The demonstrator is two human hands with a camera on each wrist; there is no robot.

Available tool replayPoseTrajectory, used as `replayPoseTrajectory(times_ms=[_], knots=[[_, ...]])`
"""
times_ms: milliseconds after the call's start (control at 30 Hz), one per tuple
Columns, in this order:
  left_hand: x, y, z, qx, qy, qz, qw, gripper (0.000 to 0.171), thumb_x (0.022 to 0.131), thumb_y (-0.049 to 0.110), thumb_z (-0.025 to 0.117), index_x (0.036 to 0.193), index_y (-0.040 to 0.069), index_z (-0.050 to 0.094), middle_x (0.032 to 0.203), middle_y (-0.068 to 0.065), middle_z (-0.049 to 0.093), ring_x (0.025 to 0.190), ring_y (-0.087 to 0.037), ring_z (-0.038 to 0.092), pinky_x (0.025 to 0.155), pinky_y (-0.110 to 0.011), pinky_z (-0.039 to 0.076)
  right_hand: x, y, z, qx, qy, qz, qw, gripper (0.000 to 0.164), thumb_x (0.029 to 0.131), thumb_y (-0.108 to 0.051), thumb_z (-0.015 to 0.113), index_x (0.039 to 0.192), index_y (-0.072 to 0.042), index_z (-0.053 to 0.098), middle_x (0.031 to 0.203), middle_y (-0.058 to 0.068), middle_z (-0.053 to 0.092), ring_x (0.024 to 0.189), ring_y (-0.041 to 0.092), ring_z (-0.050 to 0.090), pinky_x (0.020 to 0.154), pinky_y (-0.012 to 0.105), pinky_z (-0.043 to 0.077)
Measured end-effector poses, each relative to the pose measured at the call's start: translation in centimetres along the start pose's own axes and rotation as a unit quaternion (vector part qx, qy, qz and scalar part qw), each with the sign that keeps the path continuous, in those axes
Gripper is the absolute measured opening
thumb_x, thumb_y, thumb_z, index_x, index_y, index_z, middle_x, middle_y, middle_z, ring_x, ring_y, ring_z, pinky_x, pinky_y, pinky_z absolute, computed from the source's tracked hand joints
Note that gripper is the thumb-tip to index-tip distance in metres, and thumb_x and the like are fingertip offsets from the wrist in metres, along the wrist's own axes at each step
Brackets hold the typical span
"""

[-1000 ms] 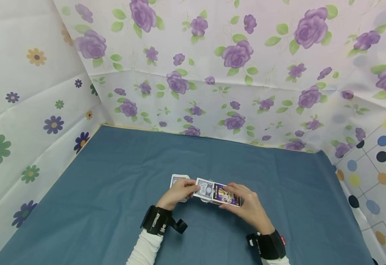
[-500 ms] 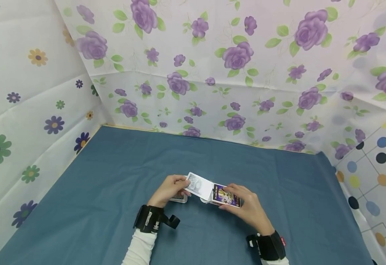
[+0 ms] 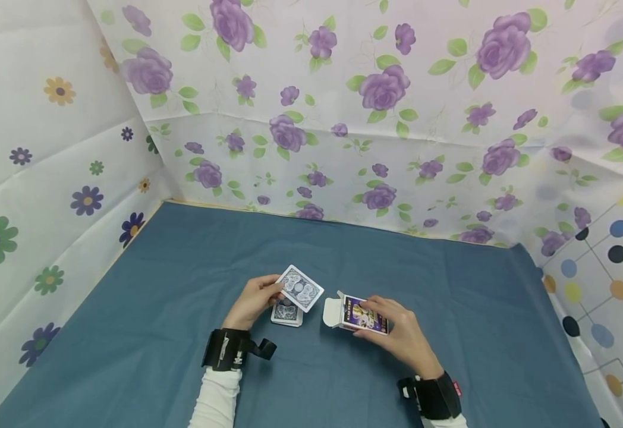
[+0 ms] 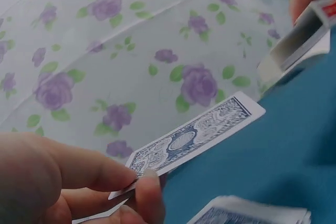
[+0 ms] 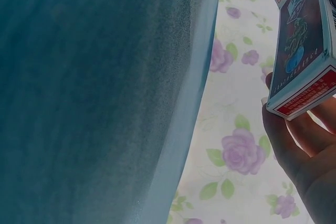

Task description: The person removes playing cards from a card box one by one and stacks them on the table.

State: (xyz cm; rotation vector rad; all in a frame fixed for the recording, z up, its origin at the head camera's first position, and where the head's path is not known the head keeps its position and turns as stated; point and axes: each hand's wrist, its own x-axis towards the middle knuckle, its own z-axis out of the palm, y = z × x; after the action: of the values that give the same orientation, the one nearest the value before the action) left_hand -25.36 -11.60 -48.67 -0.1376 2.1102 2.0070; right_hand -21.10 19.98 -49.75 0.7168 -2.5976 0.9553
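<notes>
My left hand [image 3: 251,302] pinches a blue-backed playing card [image 3: 301,288] by one corner; whether further cards lie beneath it I cannot tell. The left wrist view shows that card [image 4: 189,139] tilted between thumb and fingers. Under it, a stack of playing cards [image 3: 287,315] lies on the table, partly covered by the held card. To the right, my right hand [image 3: 401,334] grips a purple card box [image 3: 364,314] with its flap [image 3: 332,312] open toward the left. The box's mouth looks hollow in the left wrist view, while its printed face [image 5: 299,40] shows in the right wrist view.
A blue cloth [image 3: 194,279] covers the table. Flowered sheets [image 3: 311,107] rise behind it and at the left, and a dotted sheet [image 3: 606,285] hangs at the right. Black bands [image 3: 228,349] are strapped round both wrists.
My left hand has drawn the playing card leftward out of the box's mouth and over the stack, turning it on the way. The right hand and box have stayed in place.
</notes>
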Motion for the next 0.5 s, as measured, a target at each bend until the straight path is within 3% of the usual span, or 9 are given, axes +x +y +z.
replayPoseTrajectory(times_ms=[233, 367, 500], knots=[[0.3, -0.9, -0.8, 0.053, 0.069, 0.003, 0.9961, 0.039, 0.095, 0.011, 0.061, 0.130, -0.004, 0.056, 0.071, 0.002, 0.063, 0.067, -0.012, 0.055, 0.067, -0.027, 0.045, 0.0, -0.1, 0.0, 0.001, -0.007, 0.006, 1.000, 0.053, 0.071, -0.040, 0.084, 0.119, -0.023, 0.070, 0.118, 0.001, 0.068, 0.114, 0.023, 0.063, 0.090, 0.044, 0.052], [0.4, -1.3, -1.0, 0.070, 0.101, -0.012, 0.9923, 0.031, 0.092, 0.014, 0.066, 0.117, -0.004, 0.061, 0.068, 0.000, 0.063, 0.064, -0.014, 0.056, 0.065, -0.028, 0.045, -0.1, -0.1, 0.0, 0.000, -0.007, 0.005, 1.000, 0.053, 0.071, -0.040, 0.084, 0.119, -0.023, 0.070, 0.118, 0.001, 0.068, 0.114, 0.023, 0.063, 0.090, 0.044, 0.052], [0.5, -1.7, -1.1, 0.073, 0.120, -0.003, 0.9900, 0.023, 0.090, 0.013, 0.068, 0.107, -0.002, 0.066, 0.064, -0.001, 0.061, 0.062, -0.016, 0.056, 0.063, -0.029, 0.044, 0.0, -0.1, 0.0, -0.002, -0.006, 0.004, 1.000, 0.053, 0.071, -0.040, 0.084, 0.119, -0.023, 0.070, 0.118, 0.001, 0.068, 0.114, 0.024, 0.063, 0.089, 0.045, 0.052]])
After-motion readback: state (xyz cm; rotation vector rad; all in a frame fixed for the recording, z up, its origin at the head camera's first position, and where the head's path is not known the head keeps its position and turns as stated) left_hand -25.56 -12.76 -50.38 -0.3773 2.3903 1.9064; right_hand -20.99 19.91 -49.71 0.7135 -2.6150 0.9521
